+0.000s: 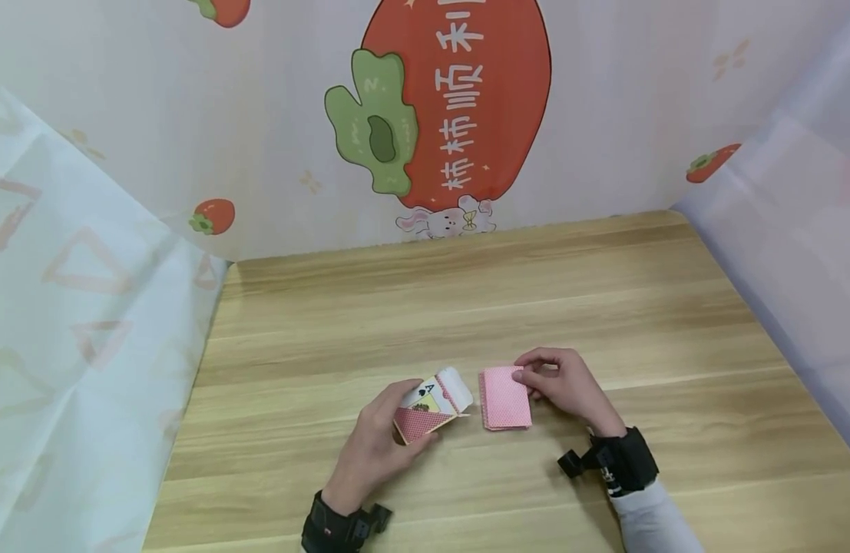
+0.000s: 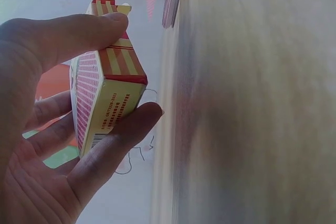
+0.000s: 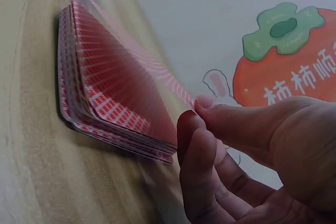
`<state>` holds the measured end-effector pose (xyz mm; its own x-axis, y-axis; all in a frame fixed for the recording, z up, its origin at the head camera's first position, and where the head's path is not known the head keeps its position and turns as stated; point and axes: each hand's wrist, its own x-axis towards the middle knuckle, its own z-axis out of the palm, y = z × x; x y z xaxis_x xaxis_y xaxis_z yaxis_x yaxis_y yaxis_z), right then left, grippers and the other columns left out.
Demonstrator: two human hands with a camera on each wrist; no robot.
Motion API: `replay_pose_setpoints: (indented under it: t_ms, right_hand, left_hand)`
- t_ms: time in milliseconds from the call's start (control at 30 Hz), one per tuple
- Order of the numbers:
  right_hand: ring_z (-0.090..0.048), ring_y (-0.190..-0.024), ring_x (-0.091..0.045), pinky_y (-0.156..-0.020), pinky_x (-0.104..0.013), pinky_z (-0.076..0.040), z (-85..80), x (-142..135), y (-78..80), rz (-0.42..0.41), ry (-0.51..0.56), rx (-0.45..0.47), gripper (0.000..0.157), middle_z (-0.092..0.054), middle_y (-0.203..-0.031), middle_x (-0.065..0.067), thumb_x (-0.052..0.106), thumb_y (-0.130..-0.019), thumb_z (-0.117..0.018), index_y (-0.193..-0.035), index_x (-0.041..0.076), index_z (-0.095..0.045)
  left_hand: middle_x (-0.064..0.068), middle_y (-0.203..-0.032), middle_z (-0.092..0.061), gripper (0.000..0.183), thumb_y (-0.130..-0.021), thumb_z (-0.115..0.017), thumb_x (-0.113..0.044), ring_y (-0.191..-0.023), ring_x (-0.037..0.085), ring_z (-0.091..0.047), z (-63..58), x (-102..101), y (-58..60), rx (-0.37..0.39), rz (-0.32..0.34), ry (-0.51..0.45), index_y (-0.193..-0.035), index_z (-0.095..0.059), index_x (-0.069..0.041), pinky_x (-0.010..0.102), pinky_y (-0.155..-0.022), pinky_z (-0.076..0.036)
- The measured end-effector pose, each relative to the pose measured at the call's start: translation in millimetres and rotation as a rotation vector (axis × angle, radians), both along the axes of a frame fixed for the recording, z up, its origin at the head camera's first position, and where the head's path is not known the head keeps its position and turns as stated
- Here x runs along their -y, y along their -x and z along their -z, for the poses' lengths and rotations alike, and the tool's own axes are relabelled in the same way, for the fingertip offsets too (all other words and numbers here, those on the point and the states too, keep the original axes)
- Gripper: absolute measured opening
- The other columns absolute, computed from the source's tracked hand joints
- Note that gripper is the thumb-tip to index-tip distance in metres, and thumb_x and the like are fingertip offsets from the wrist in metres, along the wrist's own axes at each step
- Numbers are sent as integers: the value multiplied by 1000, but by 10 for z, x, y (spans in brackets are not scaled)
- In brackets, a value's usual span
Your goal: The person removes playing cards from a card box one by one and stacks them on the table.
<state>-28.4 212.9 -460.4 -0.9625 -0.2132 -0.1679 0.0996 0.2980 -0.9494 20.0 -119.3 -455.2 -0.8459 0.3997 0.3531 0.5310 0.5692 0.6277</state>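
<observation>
My left hand (image 1: 376, 449) grips a red-patterned playing card box (image 1: 421, 422) by its edges, thumb on one side and fingers on the other. One face of the box shows an ace print, and its white flap (image 1: 456, 387) stands open toward the right. Beside it, a stack of red-backed playing cards (image 3: 118, 98) lies face down on the table. With thumb and fingertip, my right hand (image 1: 570, 388) pinches one card (image 3: 160, 72) at its corner. That card is tilted up off the stack in the right wrist view. What lies inside the box is hidden.
The wood-grain table (image 1: 314, 322) extends around both hands. Behind it hangs a white printed backdrop (image 1: 272, 130), with patterned sheets along the left and right edges. Each wrist wears a black camera band (image 1: 625, 459).
</observation>
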Motion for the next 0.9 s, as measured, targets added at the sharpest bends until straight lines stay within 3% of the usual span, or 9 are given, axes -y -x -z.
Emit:
replay_pose_setpoints:
  t_ms: [400, 900]
  right_hand:
    - [-62, -59, -13, -51, -26, -50, 38, 77, 8, 8, -166, -83, 19, -68, -79, -7, 17, -87, -81, -100, 3, -78]
    - [-54, -57, -11, -50, -23, -41, 12, 106, -14, 23, -269, -120, 17, -65, -76, -3, 19, -88, -80, -99, 6, -78]
  left_hand:
    - [8, -128, -67, 79, -71, -94, -24, -110, 19, -67, -35, -8, 18, 16, 7, -5, -137, -56, -3, 39, -88, -59]
    - [6, -129, -67, 79, -71, -94, -25, -111, 18, -67, 2, -13, -20, 9, 10, 4, -137, -57, -4, 38, -88, -59]
